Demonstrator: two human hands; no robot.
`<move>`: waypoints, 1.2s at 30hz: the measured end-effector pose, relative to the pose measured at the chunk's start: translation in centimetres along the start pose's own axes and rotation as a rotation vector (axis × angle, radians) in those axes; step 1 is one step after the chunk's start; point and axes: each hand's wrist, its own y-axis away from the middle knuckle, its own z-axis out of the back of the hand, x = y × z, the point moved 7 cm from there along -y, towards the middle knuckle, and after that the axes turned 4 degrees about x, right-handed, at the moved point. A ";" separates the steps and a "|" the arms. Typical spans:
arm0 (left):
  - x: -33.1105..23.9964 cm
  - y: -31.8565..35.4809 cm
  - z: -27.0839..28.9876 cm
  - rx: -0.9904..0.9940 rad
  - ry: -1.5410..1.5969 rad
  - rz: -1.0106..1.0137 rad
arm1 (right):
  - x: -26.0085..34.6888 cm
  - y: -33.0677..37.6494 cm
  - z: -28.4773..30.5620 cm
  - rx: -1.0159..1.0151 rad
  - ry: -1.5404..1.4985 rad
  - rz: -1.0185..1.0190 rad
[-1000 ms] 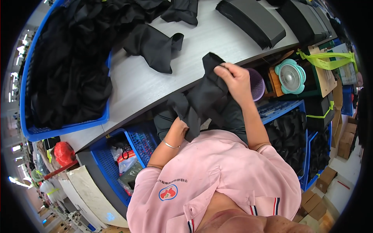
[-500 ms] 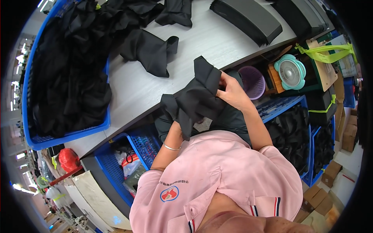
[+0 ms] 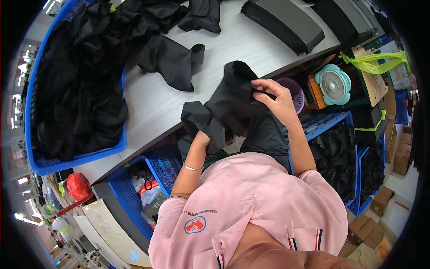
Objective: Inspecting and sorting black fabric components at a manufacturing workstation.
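Note:
A black fabric piece point(image 3: 228, 101), folded and creased, hangs between my two hands above my lap, partly over the table edge. My left hand point(image 3: 204, 138) reaches into or under its lower left part; the fabric hides those fingers. At the right side of the piece, my right hand point(image 3: 275, 96) is closed, a strip of the fabric showing between thumb and fingers. Beyond my hands, a similar black fabric piece point(image 3: 172, 62) lies crumpled on the grey table point(image 3: 145, 107).
At left, a blue basket point(image 3: 80, 160) is heaped with black fabric. Stacked dark flat pieces point(image 3: 286, 24) lie at the table's far right. Beside my right arm stand a purple bin point(image 3: 295, 96), a teal fan point(image 3: 334, 84) and another blue crate point(image 3: 322, 123). A blue crate point(image 3: 130, 190) with bags is at lower left.
The fabric piece has turned and opened out, its upper end now rounder. My right hand has shifted slightly right, and my left hand slightly left and down.

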 end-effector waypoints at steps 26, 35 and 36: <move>-10.5 -3.0 6.3 -0.548 -0.088 -0.360 | -9.2 -2.2 -1.8 -0.281 -0.412 -0.176; -8.1 -10.5 2.0 0.135 0.586 -0.077 | -7.6 -5.9 -5.3 -0.155 -0.850 -0.243; -7.0 -10.7 2.0 0.217 0.728 -0.040 | -7.8 -6.3 -4.8 -0.163 -0.752 -0.224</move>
